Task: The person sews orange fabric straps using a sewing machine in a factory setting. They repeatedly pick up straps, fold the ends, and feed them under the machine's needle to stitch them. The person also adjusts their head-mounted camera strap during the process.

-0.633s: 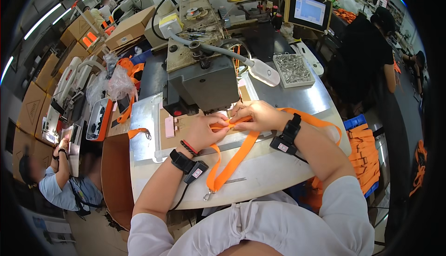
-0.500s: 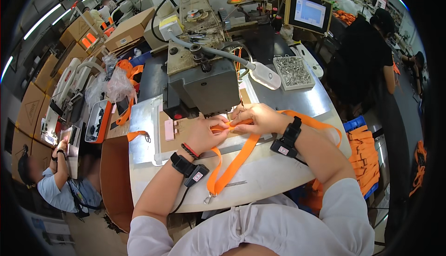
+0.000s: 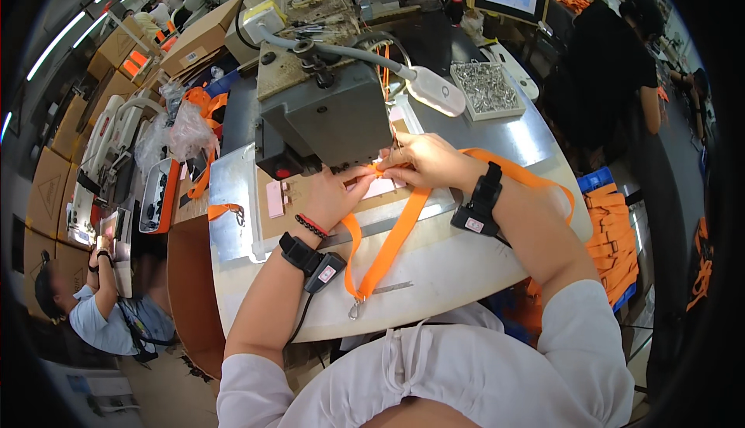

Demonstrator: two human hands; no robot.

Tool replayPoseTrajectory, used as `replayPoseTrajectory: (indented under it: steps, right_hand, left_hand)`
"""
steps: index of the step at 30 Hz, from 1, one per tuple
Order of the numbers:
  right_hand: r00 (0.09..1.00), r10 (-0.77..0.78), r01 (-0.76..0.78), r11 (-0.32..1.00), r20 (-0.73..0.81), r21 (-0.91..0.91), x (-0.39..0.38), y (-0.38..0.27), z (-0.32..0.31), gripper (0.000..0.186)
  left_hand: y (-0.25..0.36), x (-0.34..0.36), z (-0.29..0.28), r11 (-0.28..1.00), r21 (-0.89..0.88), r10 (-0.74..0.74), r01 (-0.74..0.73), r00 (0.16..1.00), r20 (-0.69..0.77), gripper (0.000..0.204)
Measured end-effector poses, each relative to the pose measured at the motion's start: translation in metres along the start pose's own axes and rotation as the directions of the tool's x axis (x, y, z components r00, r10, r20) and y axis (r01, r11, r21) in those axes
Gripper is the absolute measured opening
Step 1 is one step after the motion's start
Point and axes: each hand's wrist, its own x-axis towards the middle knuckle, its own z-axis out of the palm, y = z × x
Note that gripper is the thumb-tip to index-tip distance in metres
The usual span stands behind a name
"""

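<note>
My left hand (image 3: 335,194) reaches under the sewing machine's head (image 3: 330,129), thumb and fingertips closed on the orange lanyard strap (image 3: 400,238). Just right of it, my right hand (image 3: 431,162) pinches the same strap, its fingertips partly hidden by the machine. Both hands meet over a work plate holding a brown board (image 3: 291,222) with pink pieces (image 3: 275,199). From my fingers the strap loops toward me, with a metal snap hook (image 3: 355,310) at the bend. Another length of strap trails right, behind my right wrist.
A box of metal hooks (image 3: 487,90) stands behind my right hand, under a white lamp (image 3: 436,92). At left are an orange-rimmed tray (image 3: 161,195) and a second hook-ended strap (image 3: 225,211). Orange straps (image 3: 609,246) fill a blue crate at right. Two people work nearby.
The whole view has shifted, so the bench appears higher. Both hands have moved slightly farther in under the machine head with the strap, and my left fingers reach out straighter.
</note>
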Motion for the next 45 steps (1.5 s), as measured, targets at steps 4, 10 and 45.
replayPoseTrajectory:
  steps: [4,10,45]
  right_hand:
    - [1.0,-0.006,0.006,0.999,-0.005,-0.032,0.0,-0.001,0.001,0.015]
    - [0.999,-0.028,0.028,1.0,-0.015,-0.011,-0.002,-0.001,0.002,0.014]
    - [0.994,0.104,-0.105,0.993,0.025,0.048,0.0,-0.004,-0.004,0.021]
  left_hand:
    - [0.006,0.0,-0.006,0.996,0.078,-0.04,0.033,0.995,0.096,0.015]
    - [0.017,-0.004,-0.015,0.953,0.204,0.188,-0.224,0.966,0.18,0.028]
    - [0.017,-0.01,0.001,0.945,0.212,0.216,-0.25,0.961,0.171,0.034]
